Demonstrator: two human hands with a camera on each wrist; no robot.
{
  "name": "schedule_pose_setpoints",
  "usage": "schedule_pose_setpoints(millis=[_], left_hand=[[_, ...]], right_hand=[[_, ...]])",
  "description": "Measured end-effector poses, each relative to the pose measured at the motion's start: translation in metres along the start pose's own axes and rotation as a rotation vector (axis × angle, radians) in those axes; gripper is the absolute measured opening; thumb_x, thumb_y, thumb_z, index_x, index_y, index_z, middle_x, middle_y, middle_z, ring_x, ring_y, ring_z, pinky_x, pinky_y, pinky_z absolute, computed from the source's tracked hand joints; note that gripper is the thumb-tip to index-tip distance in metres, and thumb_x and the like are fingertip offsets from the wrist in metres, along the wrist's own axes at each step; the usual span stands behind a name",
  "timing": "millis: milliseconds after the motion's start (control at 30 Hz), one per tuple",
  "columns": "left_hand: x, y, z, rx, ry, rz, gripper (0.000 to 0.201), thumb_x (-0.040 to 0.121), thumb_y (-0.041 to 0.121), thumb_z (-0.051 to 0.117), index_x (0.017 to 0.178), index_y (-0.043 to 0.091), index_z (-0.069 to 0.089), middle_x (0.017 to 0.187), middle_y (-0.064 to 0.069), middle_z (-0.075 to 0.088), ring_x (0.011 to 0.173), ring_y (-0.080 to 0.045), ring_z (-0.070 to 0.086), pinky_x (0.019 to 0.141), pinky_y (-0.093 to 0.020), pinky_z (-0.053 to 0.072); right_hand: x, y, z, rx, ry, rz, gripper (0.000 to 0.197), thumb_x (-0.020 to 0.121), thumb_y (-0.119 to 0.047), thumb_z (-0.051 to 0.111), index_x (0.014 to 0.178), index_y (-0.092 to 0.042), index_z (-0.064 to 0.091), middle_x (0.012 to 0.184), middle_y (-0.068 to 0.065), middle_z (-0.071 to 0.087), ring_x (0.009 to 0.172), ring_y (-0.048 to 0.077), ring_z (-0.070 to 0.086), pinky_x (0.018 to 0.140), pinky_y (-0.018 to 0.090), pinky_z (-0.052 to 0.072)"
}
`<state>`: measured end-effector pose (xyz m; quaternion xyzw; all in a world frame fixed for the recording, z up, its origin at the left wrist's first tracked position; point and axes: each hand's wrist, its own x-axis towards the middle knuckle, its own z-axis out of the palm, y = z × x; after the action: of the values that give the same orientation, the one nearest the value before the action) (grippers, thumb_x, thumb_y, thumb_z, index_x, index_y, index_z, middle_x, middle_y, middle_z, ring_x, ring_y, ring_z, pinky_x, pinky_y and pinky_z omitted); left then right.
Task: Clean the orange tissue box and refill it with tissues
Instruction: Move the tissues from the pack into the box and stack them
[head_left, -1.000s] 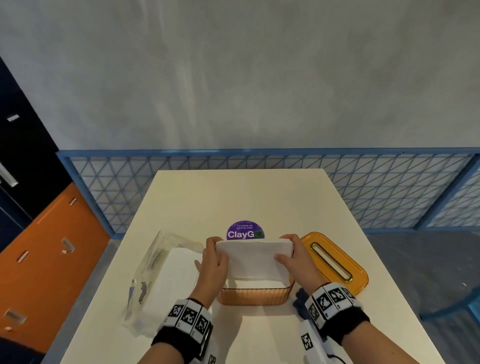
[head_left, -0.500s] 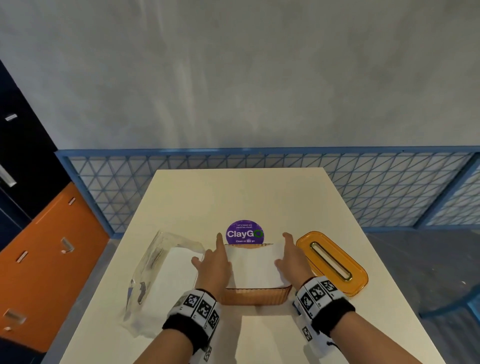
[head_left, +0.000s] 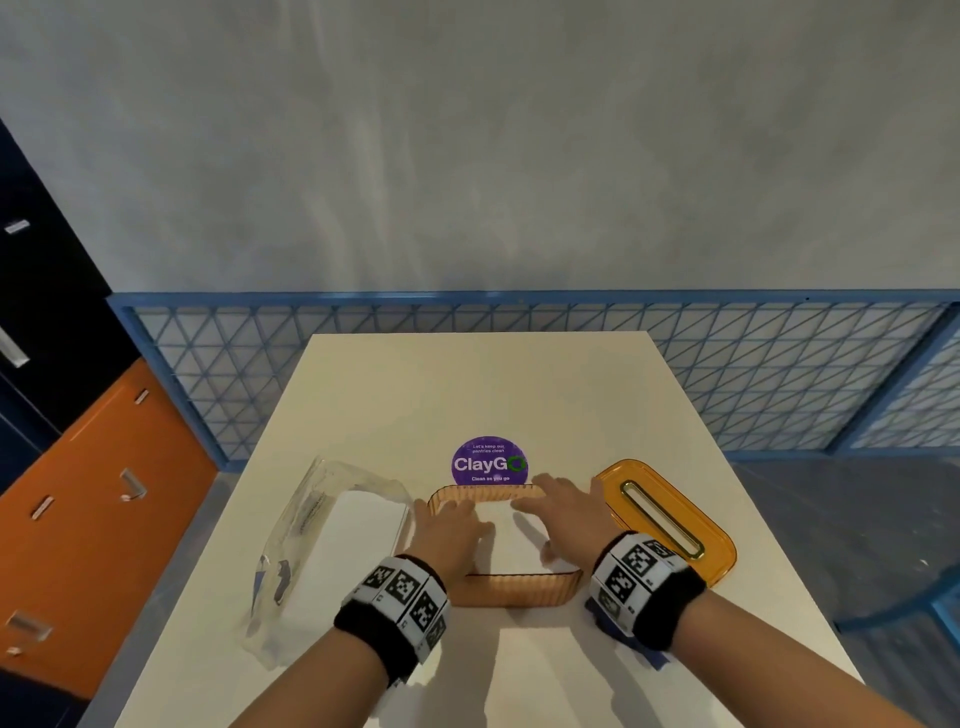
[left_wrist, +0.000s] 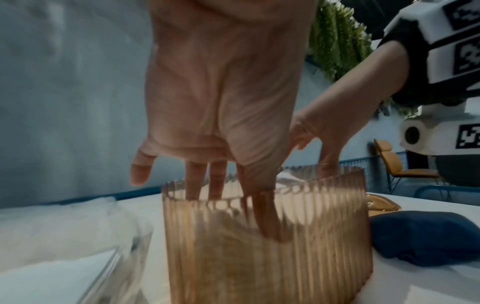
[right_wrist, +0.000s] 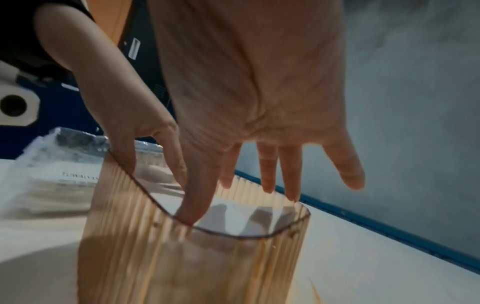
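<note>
The orange ribbed tissue box (head_left: 519, 592) stands open near the table's front, with a white stack of tissues (head_left: 511, 540) lying inside it. My left hand (head_left: 452, 522) reaches in at the left end with straight fingers on the tissues, and my right hand (head_left: 556, 506) lies spread over the right end. In the left wrist view my left hand (left_wrist: 207, 181) dips its fingers (left_wrist: 267, 222) behind the box wall (left_wrist: 272, 257). In the right wrist view my right hand (right_wrist: 259, 174) hovers over the tissues (right_wrist: 233, 218), its thumb inside the rim. The orange slotted lid (head_left: 670, 519) lies to the right.
A clear plastic tissue pack (head_left: 332, 540) with more tissues lies left of the box. A dark blue cloth (left_wrist: 426, 238) sits by the box's right front corner, under my right wrist. A purple ClayGo sticker (head_left: 488, 462) is behind the box. A blue mesh railing (head_left: 519, 364) stands beyond the table's far edge.
The tissue stack, held by both hands above the box a second ago, has gone down into it. Both hands released its ends and now lie flat on top.
</note>
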<state>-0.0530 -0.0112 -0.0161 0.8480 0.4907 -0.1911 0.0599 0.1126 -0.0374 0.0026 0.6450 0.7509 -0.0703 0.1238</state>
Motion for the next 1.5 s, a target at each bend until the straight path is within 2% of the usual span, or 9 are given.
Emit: schedule_pose_setpoints(millis=[100,200,367,600,800,1000,1100,1233,1500], left_hand=[[0.002,-0.01,0.003,0.005,-0.091,-0.009,0.062,0.093,0.006,0.042,0.143,0.038,0.023,0.134,-0.007,0.04,0.123,-0.026,0.044,0.103,-0.062,0.021],[0.003,-0.014,0.003,0.014,-0.117,-0.009,0.067,0.093,0.005,0.041,0.144,0.042,0.018,0.134,-0.007,0.04,0.119,-0.026,0.048,0.103,-0.065,0.019],[0.004,-0.01,0.002,0.071,-0.125,-0.01,0.068,0.094,0.008,0.042,0.146,0.041,0.012,0.139,-0.009,0.035,0.122,-0.027,0.048,0.102,-0.068,0.019],[0.004,-0.009,0.002,0.033,-0.1,-0.045,0.069,0.094,0.008,0.042,0.146,0.043,0.013,0.138,-0.009,0.037,0.124,-0.027,0.048,0.104,-0.07,0.014],[0.008,-0.009,0.008,-0.01,-0.088,-0.045,0.069,0.092,0.013,0.049,0.146,0.04,0.015,0.134,-0.008,0.042,0.121,-0.028,0.05,0.105,-0.072,0.012],[0.006,-0.008,0.003,-0.029,-0.081,-0.059,0.06,0.095,0.016,0.047,0.145,0.038,0.022,0.133,-0.007,0.046,0.128,-0.027,0.044,0.106,-0.072,0.008],[-0.004,-0.014,-0.001,-0.175,0.151,-0.075,0.042,0.095,0.027,0.049,0.135,0.037,0.044,0.131,0.004,0.052,0.129,-0.02,0.041,0.109,-0.064,0.013],[-0.024,-0.046,0.017,-0.514,0.635,-0.36,0.028,0.095,0.023,0.047,0.12,0.024,0.061,0.123,0.003,0.058,0.115,-0.02,0.051,0.098,-0.041,0.036],[-0.019,-0.063,0.081,-0.464,0.181,-0.649,0.056,0.09,0.054,0.045,0.127,0.011,0.043,0.131,-0.008,0.039,0.124,-0.024,0.043,0.094,-0.036,0.046]], right_hand=[[0.006,0.001,0.003,-0.074,-0.133,0.02,0.074,0.078,-0.03,0.073,0.141,-0.034,0.035,0.157,0.007,0.01,0.146,0.028,0.007,0.11,0.066,0.008],[0.002,-0.006,0.011,-0.088,0.01,0.005,0.058,0.083,-0.022,0.067,0.136,-0.028,0.044,0.158,0.009,0.001,0.147,0.025,0.002,0.112,0.062,0.001],[-0.003,-0.009,0.02,-0.048,0.049,-0.044,0.055,0.084,-0.015,0.065,0.134,-0.028,0.047,0.159,0.005,0.006,0.14,0.021,0.032,0.115,0.055,-0.004],[-0.001,-0.001,0.015,-0.101,-0.044,-0.16,0.058,0.088,-0.017,0.059,0.141,-0.026,0.037,0.15,0.007,0.032,0.139,0.025,0.031,0.118,0.047,0.008],[0.011,0.003,0.018,-0.029,-0.242,-0.01,0.06,0.095,-0.025,0.047,0.147,-0.03,0.019,0.153,0.0,0.03,0.14,0.025,0.03,0.107,0.07,-0.002],[0.012,0.005,0.015,0.128,-0.275,0.05,0.049,0.098,-0.033,0.04,0.145,-0.034,0.027,0.15,-0.003,0.036,0.14,0.022,0.031,0.109,0.07,-0.005],[0.005,0.011,0.006,0.119,-0.181,0.038,0.059,0.09,-0.037,0.056,0.143,-0.036,0.03,0.149,-0.004,0.037,0.138,0.02,0.033,0.11,0.067,0.004],[-0.004,0.03,0.006,0.338,0.283,0.13,0.039,0.095,-0.036,0.046,0.134,-0.035,0.045,0.13,-0.006,0.052,0.119,0.016,0.053,0.103,0.043,0.033],[0.004,0.038,0.04,0.797,0.028,0.354,0.046,0.103,-0.033,0.022,0.147,-0.023,0.026,0.144,0.012,0.044,0.13,0.029,0.044,0.107,0.035,0.037]])
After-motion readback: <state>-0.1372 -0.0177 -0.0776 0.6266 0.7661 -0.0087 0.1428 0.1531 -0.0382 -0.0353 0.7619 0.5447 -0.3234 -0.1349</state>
